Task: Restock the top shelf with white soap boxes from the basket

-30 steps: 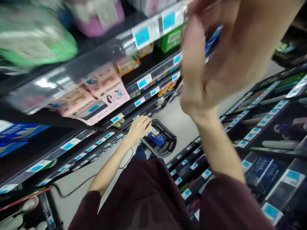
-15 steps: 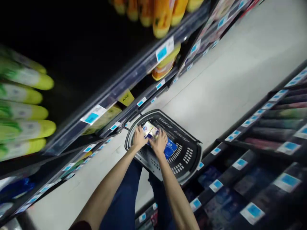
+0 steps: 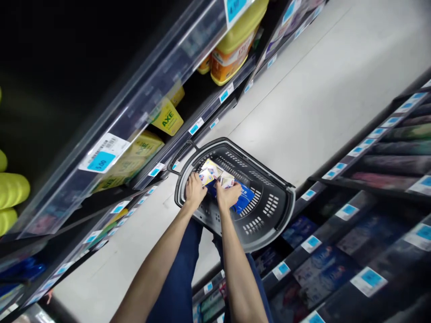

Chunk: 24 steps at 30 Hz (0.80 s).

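A dark grey shopping basket (image 3: 266, 179) with slotted walls sits low in front of my legs. Inside it, my left hand (image 3: 195, 190) is closed on the edge of a small white-and-yellow box (image 3: 205, 176). Another small white-and-yellow box (image 3: 212, 168) lies against that one, just beyond my fingers. My right hand (image 3: 228, 194) has its thumb and fingers around a small pale box (image 3: 226, 180). Under and beside this hand, a flat blue packet (image 3: 245, 197) rests on the basket floor. My palms hide parts of the boxes.
Shelving on the left holds yellow AXE containers (image 3: 168, 119), yellow-orange jugs (image 3: 232, 49) and price labels (image 3: 104, 154). Shelves with folded cloth-like goods (image 3: 387, 161) and blue packs (image 3: 323, 269) line the right. Pale aisle floor (image 3: 296, 89) runs between them.
The view has shifted closer to the lower left shelf. My hands have moved slightly apart in the basket, and the small boxes now lie spread between them.
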Available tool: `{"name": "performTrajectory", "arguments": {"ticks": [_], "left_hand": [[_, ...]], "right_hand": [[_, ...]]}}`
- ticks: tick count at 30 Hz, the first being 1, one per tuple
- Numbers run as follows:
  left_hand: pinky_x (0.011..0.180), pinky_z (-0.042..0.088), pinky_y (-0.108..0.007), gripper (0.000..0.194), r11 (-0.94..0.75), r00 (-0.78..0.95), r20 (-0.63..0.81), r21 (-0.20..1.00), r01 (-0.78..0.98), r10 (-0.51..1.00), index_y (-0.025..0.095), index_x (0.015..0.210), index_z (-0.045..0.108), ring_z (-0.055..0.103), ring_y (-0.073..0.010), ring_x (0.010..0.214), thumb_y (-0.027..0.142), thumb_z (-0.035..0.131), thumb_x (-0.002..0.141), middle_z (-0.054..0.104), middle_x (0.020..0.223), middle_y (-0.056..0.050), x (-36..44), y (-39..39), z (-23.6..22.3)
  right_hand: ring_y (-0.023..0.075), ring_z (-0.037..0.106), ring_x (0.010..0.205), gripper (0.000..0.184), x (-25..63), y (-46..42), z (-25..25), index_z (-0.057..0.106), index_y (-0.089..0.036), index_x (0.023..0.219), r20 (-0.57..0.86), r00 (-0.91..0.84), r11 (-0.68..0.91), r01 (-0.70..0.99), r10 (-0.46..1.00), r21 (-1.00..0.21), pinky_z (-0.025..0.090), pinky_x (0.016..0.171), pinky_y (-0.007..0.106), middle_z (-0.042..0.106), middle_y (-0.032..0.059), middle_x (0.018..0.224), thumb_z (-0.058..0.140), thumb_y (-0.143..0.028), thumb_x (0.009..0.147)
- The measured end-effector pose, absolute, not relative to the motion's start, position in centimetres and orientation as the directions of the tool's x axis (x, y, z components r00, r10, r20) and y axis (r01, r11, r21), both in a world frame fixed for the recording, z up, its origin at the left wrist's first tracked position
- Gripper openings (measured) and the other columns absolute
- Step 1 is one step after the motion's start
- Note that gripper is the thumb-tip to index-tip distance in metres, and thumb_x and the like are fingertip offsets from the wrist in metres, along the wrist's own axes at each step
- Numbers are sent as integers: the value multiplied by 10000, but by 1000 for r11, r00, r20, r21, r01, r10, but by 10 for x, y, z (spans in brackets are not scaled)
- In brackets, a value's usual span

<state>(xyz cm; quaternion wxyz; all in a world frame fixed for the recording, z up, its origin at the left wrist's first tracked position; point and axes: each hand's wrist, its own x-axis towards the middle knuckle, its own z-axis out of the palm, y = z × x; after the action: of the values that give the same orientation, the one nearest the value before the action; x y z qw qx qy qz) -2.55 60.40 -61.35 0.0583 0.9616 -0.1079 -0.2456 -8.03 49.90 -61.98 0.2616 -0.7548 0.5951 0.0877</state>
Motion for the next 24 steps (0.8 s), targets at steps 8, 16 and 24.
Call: {"name": "performTrajectory", "arguments": {"ticks": [8,16,24], "left_hand": [[904,512,-427,522,-932,812,-460,225,-285,-359,99,1280,515,573,-346,1181,94,702,792,641,1216,-181,-21,609,-615],[1123,312,-457,603,-505,416,-299,359,-785,-859,125,1362,491,473,-307,1276,-61,506,789,585,1384,-130,30,591,-586],[1046,365,-481,600,-503,356,-402,362,-785,-844,144,1289,565,498,-337,1258,-104,501,746,619,1312,-149,60,564,-592]], "right_hand": [[381,632,1180,904,-70,504,-624,396,-150,1453,-532,201,-73,-965,-823,-252,507,966,457,612,215,1321,783,-392,673],[381,705,989,805,-129,465,-582,548,-164,1301,-524,143,32,-950,-840,-311,538,910,479,733,164,1075,808,-432,588],[267,714,843,656,-179,436,-495,599,-174,1075,-552,425,149,-681,-717,-717,600,776,401,744,74,953,882,-446,548]]}}
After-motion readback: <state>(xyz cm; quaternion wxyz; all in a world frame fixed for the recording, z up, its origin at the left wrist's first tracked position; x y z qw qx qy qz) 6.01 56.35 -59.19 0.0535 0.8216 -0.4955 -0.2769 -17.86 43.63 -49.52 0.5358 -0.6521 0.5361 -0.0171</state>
